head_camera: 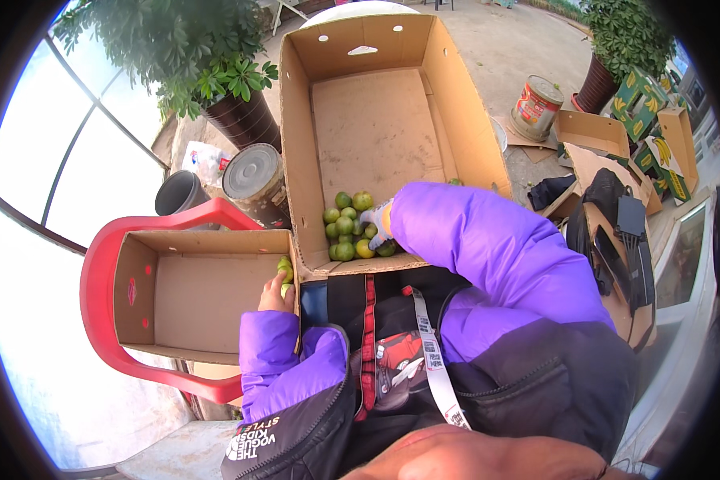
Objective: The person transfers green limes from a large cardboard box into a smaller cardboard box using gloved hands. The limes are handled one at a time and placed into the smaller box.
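A large open cardboard box [375, 129] lies in front of me, with several green and yellowish citrus fruits [344, 225] gathered at its near left corner. Among them is my right hand [379, 223], in a grey glove and a purple sleeve, its fingers on the fruits; whether it grips one is hidden. To the left, a smaller cardboard box [207, 300] rests on a red plastic chair [99, 288]. My bare left hand [276, 295] is at that box's right wall, touching green fruits [285, 270] lined up along it.
Behind the chair stand a grey bucket [181, 193], a lidded pail [252, 174] and a potted plant [243, 120]. At the right are a large tin can [536, 108], banana cartons [639, 105] and a cardboard piece holding a black device with cables [631, 222].
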`<action>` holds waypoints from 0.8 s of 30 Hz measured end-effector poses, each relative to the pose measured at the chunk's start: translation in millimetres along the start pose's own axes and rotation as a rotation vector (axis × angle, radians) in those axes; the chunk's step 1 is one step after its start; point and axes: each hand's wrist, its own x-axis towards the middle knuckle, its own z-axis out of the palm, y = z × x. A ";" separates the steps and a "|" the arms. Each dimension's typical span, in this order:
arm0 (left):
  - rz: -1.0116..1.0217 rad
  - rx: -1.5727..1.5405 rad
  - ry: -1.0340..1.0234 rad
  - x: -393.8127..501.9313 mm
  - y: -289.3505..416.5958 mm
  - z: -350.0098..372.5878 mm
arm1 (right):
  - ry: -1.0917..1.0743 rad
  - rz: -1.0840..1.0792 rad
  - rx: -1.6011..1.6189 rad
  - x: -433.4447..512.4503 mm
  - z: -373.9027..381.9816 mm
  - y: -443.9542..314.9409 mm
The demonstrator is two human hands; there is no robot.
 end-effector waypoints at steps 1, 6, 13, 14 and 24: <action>-0.004 0.002 -0.005 -1.5 2.0 -0.9 | -0.008 -0.022 -0.028 4.1 2.7 0.3; 0.033 -0.022 0.001 -1.7 7.4 -1.4 | -0.002 -0.052 -0.095 12.5 6.0 -4.3; 0.081 -0.071 0.112 1.2 14.1 -2.8 | 0.075 0.148 -0.171 4.1 -4.9 -14.3; 0.127 -0.103 0.197 1.8 15.8 -2.9 | 0.115 0.129 -0.166 -1.3 -9.8 -13.7; 0.666 -0.307 0.539 -2.1 134.2 -42.1 | 0.052 -0.518 1.065 -68.2 -50.4 -45.3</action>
